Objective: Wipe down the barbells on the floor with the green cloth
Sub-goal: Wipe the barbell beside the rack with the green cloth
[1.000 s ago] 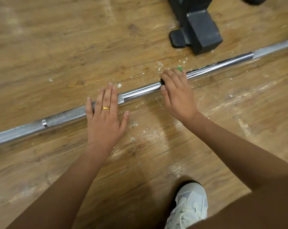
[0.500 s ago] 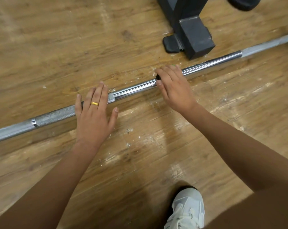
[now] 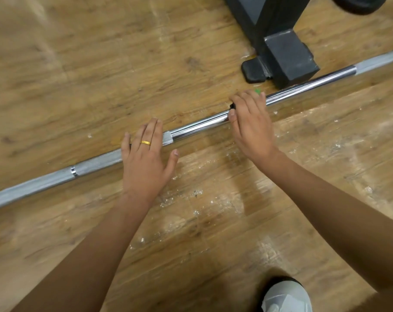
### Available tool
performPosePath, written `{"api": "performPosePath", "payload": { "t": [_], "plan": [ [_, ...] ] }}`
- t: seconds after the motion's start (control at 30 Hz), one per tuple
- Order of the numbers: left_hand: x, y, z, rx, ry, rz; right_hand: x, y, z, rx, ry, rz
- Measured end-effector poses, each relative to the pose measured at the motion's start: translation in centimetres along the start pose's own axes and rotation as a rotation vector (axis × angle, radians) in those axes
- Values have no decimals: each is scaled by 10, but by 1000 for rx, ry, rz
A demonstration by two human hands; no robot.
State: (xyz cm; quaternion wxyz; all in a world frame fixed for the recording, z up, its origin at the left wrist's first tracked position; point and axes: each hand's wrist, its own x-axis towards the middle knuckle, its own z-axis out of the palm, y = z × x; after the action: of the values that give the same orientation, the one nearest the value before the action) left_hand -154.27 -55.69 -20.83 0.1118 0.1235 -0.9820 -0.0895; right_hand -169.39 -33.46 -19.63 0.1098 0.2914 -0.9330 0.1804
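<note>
1. While the barbell [image 3: 197, 126] lies slantwise on the wooden floor [image 3: 101, 64], both hands are on its shaft, well apart from each other.
2. On the knurled stretch of the barbell rests the left hand [image 3: 146, 163], palm down; its fingers [image 3: 154, 131] lie straight and close together across the bar, and the thumb is spread out on the near side of the bar. A gold ring [image 3: 145, 143] sits on one finger.
3. Farther up the barbell, on the smooth chrome stretch, the right hand [image 3: 251, 124] grips the bar; its fingers [image 3: 245, 100] curl over the top, pressed together.
4. Only a small scrap of the green cloth [image 3: 257, 91] shows, at the right fingertips on the far side of the barbell; the rest is hidden under that hand.
5. Just beyond the barbell stands a black rack foot [image 3: 290, 57], near the right hand.
6. On the near side of the barbell, white flecks [image 3: 179, 199] dot the boards, and a pale shoe [image 3: 285, 296] shows at the bottom edge.
</note>
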Motion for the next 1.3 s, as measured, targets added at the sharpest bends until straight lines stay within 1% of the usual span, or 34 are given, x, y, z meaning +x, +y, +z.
{"api": "performPosePath", "payload": {
  "t": [0.1,0.2,0.27,0.33,0.4,0.47,0.5,0.67,0.83,1.0,1.13,1.2,1.3],
  "plan": [
    [8,1,-6,11,-39,-14,5,-4,6,-8,-47,-120],
    [20,-1,-13,14,-114,-33,19,5,3,-30,-109,-254],
    [26,1,-18,2,-153,-53,28,12,0,-45,-141,-291],
    [29,7,-22,-2,-160,-15,34,10,0,-46,-118,-254],
    [28,16,-21,60,-216,47,37,-1,4,-34,-89,-173],
    [26,22,-17,86,-292,20,40,-10,4,-28,-114,-147],
    [27,22,-15,83,-302,-3,43,-12,4,-35,-133,-158],
    [44,19,-12,50,-298,-22,65,-5,7,-79,-190,-183],
    [63,14,-9,17,-288,-57,65,-14,14,-84,-140,-123],
    [82,13,-10,48,-265,-104,78,-5,17,-82,-145,-194],
    [93,8,-13,28,-291,-94,101,12,13,-78,-110,-88],
    [97,5,-15,4,-294,-99,100,6,19,-98,-134,-131],
    [101,2,-17,-18,-296,-94,97,7,26,-116,-197,-282]
  ]
}}
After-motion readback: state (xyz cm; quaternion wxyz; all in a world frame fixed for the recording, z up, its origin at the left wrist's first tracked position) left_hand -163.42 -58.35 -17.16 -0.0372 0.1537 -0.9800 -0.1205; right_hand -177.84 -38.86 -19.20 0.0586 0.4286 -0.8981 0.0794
